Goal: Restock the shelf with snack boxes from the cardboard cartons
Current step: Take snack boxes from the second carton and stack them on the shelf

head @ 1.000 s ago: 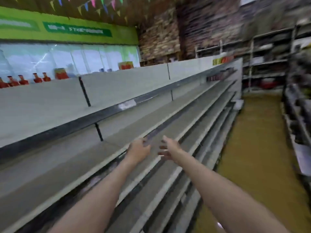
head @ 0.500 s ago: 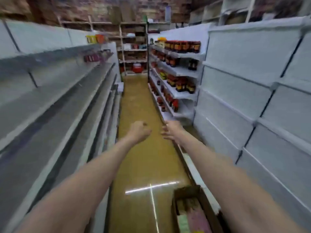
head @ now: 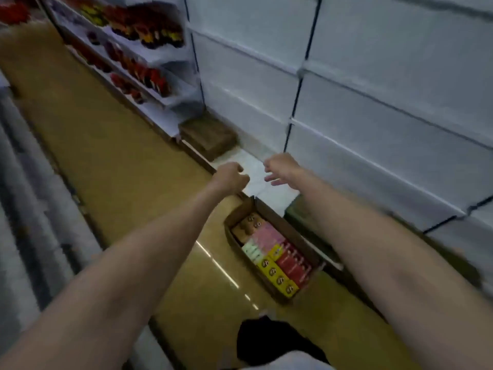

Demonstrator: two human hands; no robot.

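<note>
While both arms reach out over the yellow floor point(head: 112, 145), left hand point(head: 230, 176) fingers curl empty, right hand point(head: 280, 169) fingers spread, open carton point(head: 269, 252) beside white shelving point(head: 373, 102).

- Both forearms are bare right down to the bottom corners of the frame, with no sleeve showing on either
- The left hand point(head: 231, 175), centre frame, has no glove, ring or watch on it; the wrist is bare too
- The right hand point(head: 280, 168), just to its right, is equally bare, with no band at the wrist
- At the bottom centre a dark, black garment point(head: 269, 340) shows, with a pale, whitish piece of clothing point(head: 288, 365) below it at the frame edge; both are blurred
</note>
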